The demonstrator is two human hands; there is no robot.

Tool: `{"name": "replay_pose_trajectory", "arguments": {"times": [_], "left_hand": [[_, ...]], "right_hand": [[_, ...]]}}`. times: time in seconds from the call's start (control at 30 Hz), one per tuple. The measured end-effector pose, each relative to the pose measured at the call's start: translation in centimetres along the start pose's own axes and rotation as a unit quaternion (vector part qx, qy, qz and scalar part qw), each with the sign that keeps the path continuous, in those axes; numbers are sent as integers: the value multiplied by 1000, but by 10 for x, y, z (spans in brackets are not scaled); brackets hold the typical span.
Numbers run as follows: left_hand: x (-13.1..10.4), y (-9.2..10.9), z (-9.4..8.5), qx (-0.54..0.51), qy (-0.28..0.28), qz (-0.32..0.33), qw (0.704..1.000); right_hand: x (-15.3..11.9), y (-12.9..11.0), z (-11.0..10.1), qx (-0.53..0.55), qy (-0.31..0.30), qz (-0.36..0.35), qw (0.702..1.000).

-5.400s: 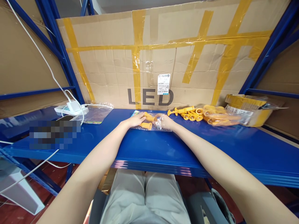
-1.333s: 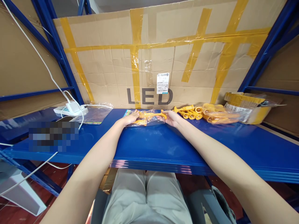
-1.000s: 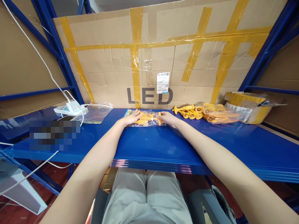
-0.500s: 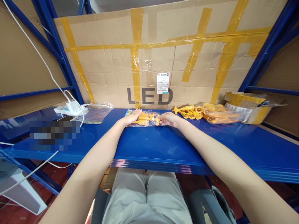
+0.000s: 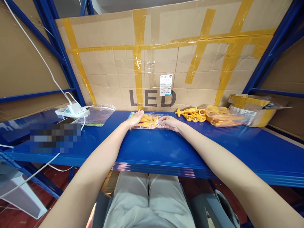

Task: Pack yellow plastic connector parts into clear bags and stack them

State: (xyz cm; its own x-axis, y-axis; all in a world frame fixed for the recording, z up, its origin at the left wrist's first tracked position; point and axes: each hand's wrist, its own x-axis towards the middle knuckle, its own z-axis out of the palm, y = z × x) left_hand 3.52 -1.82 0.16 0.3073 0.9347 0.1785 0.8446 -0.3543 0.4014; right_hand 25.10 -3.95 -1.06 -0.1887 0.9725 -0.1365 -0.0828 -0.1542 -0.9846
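A clear plastic bag [image 5: 143, 127] with a colourful header lies flat on the blue shelf. Inside it are several yellow-orange plastic pieces [image 5: 152, 121], their kind unclear. My left hand [image 5: 136, 118] rests across the bag's left end, fingers stretched out and pointing away from me. At the right end, my right hand [image 5: 170, 122] has its fingers bent together on the film, thumb and fingertips at the bag's edge. To the right of that hand lies a pile of similar loose yellow pieces [image 5: 193, 114] with round, cup-like ends.
A bag of yellow pieces [image 5: 222, 116] leans by a taped cardboard box [image 5: 257, 110] at the right. Left are a flat clear bag [image 5: 98, 116], a white power strip with plug [image 5: 74, 109] and a blurred dark object [image 5: 55, 135]. Large cardboard [image 5: 106, 72] backs the blue shelf [image 5: 163, 148].
My right hand has shifted slightly left along the bag's right end, and its fingers now lie over the film there. The left hand stays almost in place.
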Motion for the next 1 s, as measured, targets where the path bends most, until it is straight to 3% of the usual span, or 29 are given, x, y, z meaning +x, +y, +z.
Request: {"name": "replay_pose_trajectory", "arguments": {"times": [0.3,0.63,0.8,0.87,0.93,1.0], "left_hand": [[-4,6,-4,-19,-8,-26,999],[6,-9,2,-15,-5,-25,1000],[6,-12,3,7,-11,-3,1000],[5,-13,3,18,-21,-8,1000],[5,-14,4,29,-26,-11,999],[6,-15,4,40,-28,-13,999]], "right_hand": [[-5,-5,1,-1,9,2,1000],[-9,-6,2,-14,21,-11,1000],[-4,-6,-2,-24,-1,-32,999],[1,-8,-10,-51,33,-68,996],[5,-11,-23,-135,119,-121,976],[6,-16,-38,-300,227,-173,910]]}}
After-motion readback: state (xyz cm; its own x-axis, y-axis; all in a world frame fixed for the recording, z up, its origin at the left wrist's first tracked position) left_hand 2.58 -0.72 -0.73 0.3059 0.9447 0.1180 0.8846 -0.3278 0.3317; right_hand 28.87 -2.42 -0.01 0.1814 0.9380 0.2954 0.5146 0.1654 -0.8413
